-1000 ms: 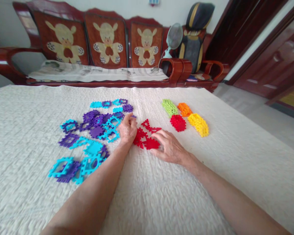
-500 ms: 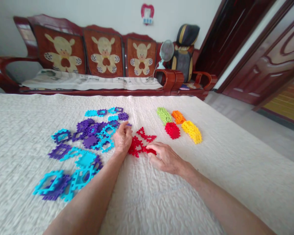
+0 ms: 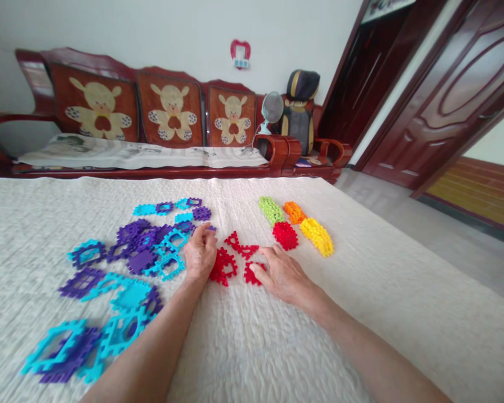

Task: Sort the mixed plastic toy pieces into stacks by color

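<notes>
My right hand (image 3: 283, 274) is low over the tablecloth, with its thumb on the edge of a red toothed puzzle piece (image 3: 251, 273). Its other fingers bend over that piece's far side and partly hide it. My left hand (image 3: 200, 252) has curled fingers and rests between the blue and purple pieces and a red piece with cut-outs (image 3: 224, 266). Whatever lies under those fingers is hidden. Two small red triangular pieces, one of them a triangle frame (image 3: 232, 240), lie between the hands.
Purple pieces (image 3: 141, 261) and light-blue pieces (image 3: 130, 295) spread over the left side. Farther right are stacks in green (image 3: 271, 211), orange (image 3: 294, 212), red (image 3: 285, 235) and yellow (image 3: 317, 237). A wooden sofa (image 3: 151, 173) stands behind the table.
The view has tilted up, so everything sits lower and further left. The red piece at my right hand has slid right, opening a gap from the other red piece.
</notes>
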The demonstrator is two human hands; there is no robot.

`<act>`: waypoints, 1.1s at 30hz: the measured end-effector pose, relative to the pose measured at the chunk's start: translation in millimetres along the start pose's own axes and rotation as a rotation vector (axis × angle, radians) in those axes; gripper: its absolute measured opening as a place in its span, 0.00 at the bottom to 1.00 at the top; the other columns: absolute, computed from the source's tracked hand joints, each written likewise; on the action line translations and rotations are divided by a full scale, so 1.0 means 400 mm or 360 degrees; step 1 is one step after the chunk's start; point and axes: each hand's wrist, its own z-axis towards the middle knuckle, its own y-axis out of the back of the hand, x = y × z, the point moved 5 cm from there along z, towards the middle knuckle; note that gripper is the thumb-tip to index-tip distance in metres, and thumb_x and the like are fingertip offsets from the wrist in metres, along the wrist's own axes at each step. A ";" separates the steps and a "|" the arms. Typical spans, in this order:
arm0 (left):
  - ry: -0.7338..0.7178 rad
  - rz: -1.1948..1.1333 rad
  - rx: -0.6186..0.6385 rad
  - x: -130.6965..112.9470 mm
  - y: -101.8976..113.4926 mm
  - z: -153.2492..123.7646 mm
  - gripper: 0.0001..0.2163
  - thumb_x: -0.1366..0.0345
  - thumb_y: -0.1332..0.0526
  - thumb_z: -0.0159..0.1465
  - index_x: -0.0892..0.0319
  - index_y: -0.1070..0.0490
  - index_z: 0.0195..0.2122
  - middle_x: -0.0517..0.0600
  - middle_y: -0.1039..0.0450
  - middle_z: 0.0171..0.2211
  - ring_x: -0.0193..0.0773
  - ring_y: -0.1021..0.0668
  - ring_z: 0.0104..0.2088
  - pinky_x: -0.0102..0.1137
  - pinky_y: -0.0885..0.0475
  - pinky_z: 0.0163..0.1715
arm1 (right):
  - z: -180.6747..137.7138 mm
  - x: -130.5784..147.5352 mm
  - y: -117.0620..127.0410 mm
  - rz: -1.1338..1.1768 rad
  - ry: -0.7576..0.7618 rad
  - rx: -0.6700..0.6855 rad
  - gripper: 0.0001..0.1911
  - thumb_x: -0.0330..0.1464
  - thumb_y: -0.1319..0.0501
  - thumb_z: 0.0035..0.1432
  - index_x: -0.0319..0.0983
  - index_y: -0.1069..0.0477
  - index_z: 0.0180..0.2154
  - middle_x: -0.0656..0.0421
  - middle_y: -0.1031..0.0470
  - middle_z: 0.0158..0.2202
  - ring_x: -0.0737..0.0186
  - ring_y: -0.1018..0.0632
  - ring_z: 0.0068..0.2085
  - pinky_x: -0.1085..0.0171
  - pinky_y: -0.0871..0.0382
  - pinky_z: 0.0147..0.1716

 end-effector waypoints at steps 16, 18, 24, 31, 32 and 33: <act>-0.0040 0.0027 0.0040 0.026 -0.005 0.004 0.15 0.64 0.46 0.61 0.55 0.30 0.49 0.49 0.21 0.36 0.37 0.18 0.34 0.30 0.24 0.34 | -0.022 0.041 -0.009 0.0038 0.0011 0.0119 0.14 0.35 0.41 0.55 0.38 0.31 0.43 0.50 0.32 0.45 0.53 0.29 0.46 0.54 0.33 0.47; -0.0022 0.0017 0.0041 0.022 -0.004 0.003 0.15 0.64 0.46 0.61 0.55 0.30 0.49 0.49 0.21 0.36 0.37 0.18 0.33 0.29 0.24 0.33 | -0.019 0.041 -0.012 0.0087 0.0025 0.0113 0.11 0.32 0.41 0.53 0.38 0.31 0.41 0.51 0.31 0.42 0.54 0.28 0.44 0.55 0.33 0.47; 0.0009 0.0029 0.0041 0.011 0.000 0.000 0.15 0.64 0.46 0.61 0.55 0.30 0.48 0.48 0.20 0.36 0.38 0.17 0.33 0.30 0.24 0.34 | 0.027 -0.046 0.027 0.0468 -0.0051 -0.0398 0.23 0.32 0.37 0.49 0.39 0.34 0.49 0.53 0.32 0.45 0.55 0.28 0.46 0.55 0.32 0.49; -0.0011 0.0081 0.0021 0.016 0.001 0.004 0.15 0.65 0.45 0.60 0.55 0.29 0.48 0.48 0.20 0.36 0.38 0.18 0.34 0.30 0.25 0.35 | 0.029 -0.195 0.047 0.0214 -0.0276 -0.1024 0.27 0.35 0.38 0.51 0.38 0.38 0.54 0.49 0.34 0.48 0.48 0.31 0.51 0.49 0.34 0.53; -0.0010 0.0076 0.0023 0.016 0.001 0.005 0.15 0.65 0.45 0.60 0.56 0.29 0.48 0.48 0.20 0.36 0.38 0.18 0.34 0.30 0.25 0.34 | 0.028 -0.201 0.041 0.0175 -0.0295 -0.1005 0.27 0.36 0.38 0.51 0.38 0.38 0.53 0.49 0.33 0.48 0.47 0.31 0.51 0.48 0.34 0.53; -0.0009 0.0067 0.0024 0.016 0.000 0.004 0.16 0.65 0.45 0.60 0.56 0.29 0.48 0.48 0.20 0.36 0.38 0.18 0.34 0.30 0.25 0.33 | 0.028 -0.205 0.036 0.0144 -0.0314 -0.0984 0.27 0.36 0.38 0.51 0.38 0.37 0.53 0.49 0.33 0.48 0.47 0.30 0.51 0.48 0.34 0.52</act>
